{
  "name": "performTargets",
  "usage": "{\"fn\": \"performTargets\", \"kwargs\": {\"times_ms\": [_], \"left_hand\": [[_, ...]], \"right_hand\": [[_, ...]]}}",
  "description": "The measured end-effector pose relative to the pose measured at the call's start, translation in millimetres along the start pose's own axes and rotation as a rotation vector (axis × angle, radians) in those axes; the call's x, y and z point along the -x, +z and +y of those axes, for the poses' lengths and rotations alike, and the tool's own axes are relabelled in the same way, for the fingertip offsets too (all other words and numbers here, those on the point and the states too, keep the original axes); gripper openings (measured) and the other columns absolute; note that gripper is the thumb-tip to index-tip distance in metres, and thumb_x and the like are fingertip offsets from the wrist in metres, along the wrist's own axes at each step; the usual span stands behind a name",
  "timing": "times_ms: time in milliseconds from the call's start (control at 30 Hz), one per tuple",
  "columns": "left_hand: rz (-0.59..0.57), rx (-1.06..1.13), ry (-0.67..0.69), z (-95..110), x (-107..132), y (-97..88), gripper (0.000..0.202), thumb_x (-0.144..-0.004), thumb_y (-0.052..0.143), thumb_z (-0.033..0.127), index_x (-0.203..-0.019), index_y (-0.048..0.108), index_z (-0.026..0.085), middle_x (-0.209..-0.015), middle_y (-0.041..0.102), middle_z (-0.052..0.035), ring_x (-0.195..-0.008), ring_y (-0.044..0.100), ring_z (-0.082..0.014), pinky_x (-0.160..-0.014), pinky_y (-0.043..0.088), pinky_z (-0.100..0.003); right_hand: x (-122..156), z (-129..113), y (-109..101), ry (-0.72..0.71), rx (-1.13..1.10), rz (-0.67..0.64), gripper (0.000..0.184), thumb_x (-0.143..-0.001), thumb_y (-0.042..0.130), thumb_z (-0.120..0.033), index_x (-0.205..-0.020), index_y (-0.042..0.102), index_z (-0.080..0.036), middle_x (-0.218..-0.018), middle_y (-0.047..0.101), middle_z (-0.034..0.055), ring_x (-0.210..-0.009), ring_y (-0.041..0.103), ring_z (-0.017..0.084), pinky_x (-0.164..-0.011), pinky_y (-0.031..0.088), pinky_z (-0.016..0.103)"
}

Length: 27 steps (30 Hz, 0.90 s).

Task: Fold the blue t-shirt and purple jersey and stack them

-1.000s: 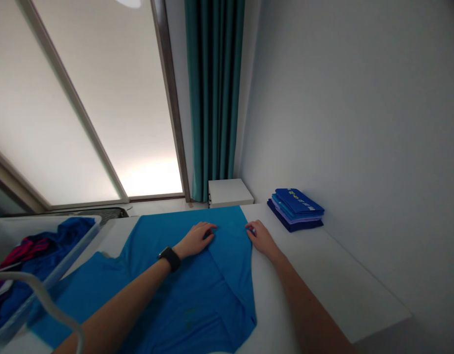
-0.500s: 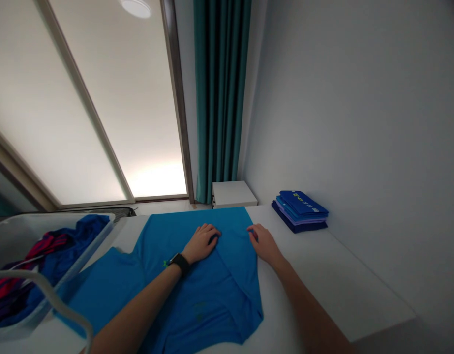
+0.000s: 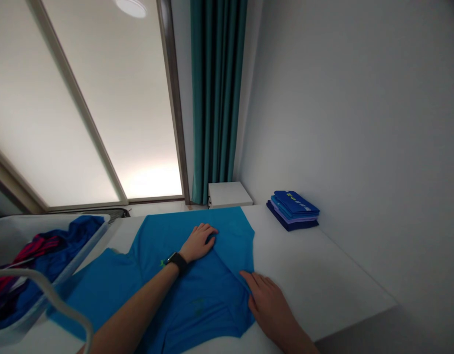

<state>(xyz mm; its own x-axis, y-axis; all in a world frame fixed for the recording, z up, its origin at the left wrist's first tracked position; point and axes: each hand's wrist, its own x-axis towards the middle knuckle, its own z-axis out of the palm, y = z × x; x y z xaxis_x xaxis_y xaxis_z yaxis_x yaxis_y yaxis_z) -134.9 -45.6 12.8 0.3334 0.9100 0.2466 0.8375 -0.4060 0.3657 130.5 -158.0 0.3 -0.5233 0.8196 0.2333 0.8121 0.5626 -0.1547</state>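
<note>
A blue T-shirt (image 3: 190, 275) lies spread on the white table (image 3: 296, 265), one part folded over and its lower right side creased. My left hand (image 3: 200, 243), with a dark watch (image 3: 177, 262) on the wrist, rests flat on the upper middle of the shirt, fingers stretched out. At the shirt's right edge is my right hand (image 3: 265, 302), its fingers extended over the cloth and the thumb apart from them. Small green marks show on the fabric.
A white plastic bin (image 3: 90, 246) of dark blue and red clothes (image 3: 45, 250) stands at the left, a pale curved handle (image 3: 60, 302) in front. Folded clothes (image 3: 295, 209) are stacked by the wall at right. A white cabinet (image 3: 229, 193) and green curtain (image 3: 215, 98) are behind.
My right hand has come down from the shirt's upper right corner to its lower right edge. The left hand stays on the cloth. The view has shifted slightly.
</note>
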Motion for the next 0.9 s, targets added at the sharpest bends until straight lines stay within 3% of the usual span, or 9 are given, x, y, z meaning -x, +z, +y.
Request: {"fn": "performTargets", "kwargs": {"times_ms": [133,233,367,700,900], "left_hand": [[-0.018,-0.005,0.013,0.4,0.6,-1.2,0.026,-0.092,0.043,0.03,-0.109,0.061,0.025,-0.111,0.06,-0.0058,-0.105,0.052,-0.0262,-0.096,0.039,-0.048],[-0.026,-0.012,0.021,1.0,0.7,-1.2,0.024,-0.091,0.044,0.03,-0.107,0.061,0.024,-0.11,0.059,-0.0059,-0.102,0.051,-0.0258,-0.094,0.039,-0.047],[-0.014,-0.044,0.043,2.4,1.2,-0.9,0.022,-0.09,0.045,0.029,-0.104,0.06,0.023,-0.109,0.059,-0.0061,-0.101,0.051,-0.0253,-0.091,0.04,-0.045],[0.0,-0.122,0.137,5.4,1.8,-3.3,0.02,-0.092,0.042,0.023,-0.098,0.06,0.021,-0.103,0.06,-0.0059,-0.094,0.053,-0.0229,-0.085,0.039,-0.039],[-0.021,-0.108,0.19,27.7,8.4,-21.0,0.019,-0.093,0.041,0.022,-0.095,0.06,0.021,-0.094,0.063,-0.0046,-0.089,0.055,-0.021,-0.085,0.038,-0.037]], "right_hand": [[20.4,11.7,12.1,0.103,-0.034,0.132,0.056,-0.075,0.041,-0.002,-0.127,0.052,-0.021,-0.113,0.067,0.0077,-0.099,0.062,0.023,-0.088,0.043,0.037],[30.4,16.6,13.7,0.192,-0.071,0.184,0.035,-0.076,0.042,-0.004,-0.102,0.058,-0.022,-0.094,0.068,0.0054,-0.087,0.062,0.023,-0.08,0.043,0.036],[36.0,20.7,7.1,0.182,-0.104,0.19,0.02,-0.077,0.043,-0.005,-0.082,0.052,-0.023,-0.079,0.061,0.0021,-0.075,0.056,0.021,-0.073,0.04,0.034],[44.8,37.7,2.5,0.214,-0.078,0.208,0.021,-0.07,0.043,-0.003,-0.074,0.045,-0.024,-0.074,0.057,0.0014,-0.072,0.052,0.02,-0.07,0.037,0.033],[44.3,36.8,-1.5,0.154,-0.181,0.199,0.02,-0.084,0.041,-0.011,-0.093,0.054,-0.022,-0.08,0.061,0.0037,-0.072,0.056,0.02,-0.07,0.043,0.035]]}}
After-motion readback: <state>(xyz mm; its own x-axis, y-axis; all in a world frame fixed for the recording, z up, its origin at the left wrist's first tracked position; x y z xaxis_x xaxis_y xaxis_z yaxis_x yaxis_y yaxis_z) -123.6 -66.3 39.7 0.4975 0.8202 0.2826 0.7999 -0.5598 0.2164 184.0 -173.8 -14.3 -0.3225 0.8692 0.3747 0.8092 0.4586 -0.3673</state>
